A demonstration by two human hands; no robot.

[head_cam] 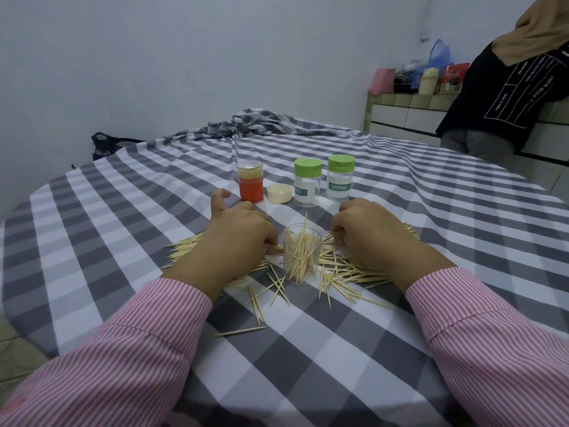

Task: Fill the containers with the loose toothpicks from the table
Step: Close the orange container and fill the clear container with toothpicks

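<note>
A clear open container (302,257) stands between my hands, partly filled with toothpicks that stick out at angles. Loose toothpicks (341,275) lie scattered on the checked tablecloth (308,365) around it. My left hand (238,235) rests on the pile left of the container, fingertips pinching toothpicks, little finger raised. My right hand (372,232) is curled over the pile on the right, fingers closed on toothpicks. Behind stand an orange container (250,181) full of toothpicks, a cream lid (279,193), and two green-capped containers (307,183) (340,178) labelled TOOTHPICK.
A person in a dark top (508,87) stands at the far right beside a tiled counter (406,109) with bags and bottles. The cloth is bunched (255,121) at the table's far edge. A dark bag (107,144) sits beyond the left edge.
</note>
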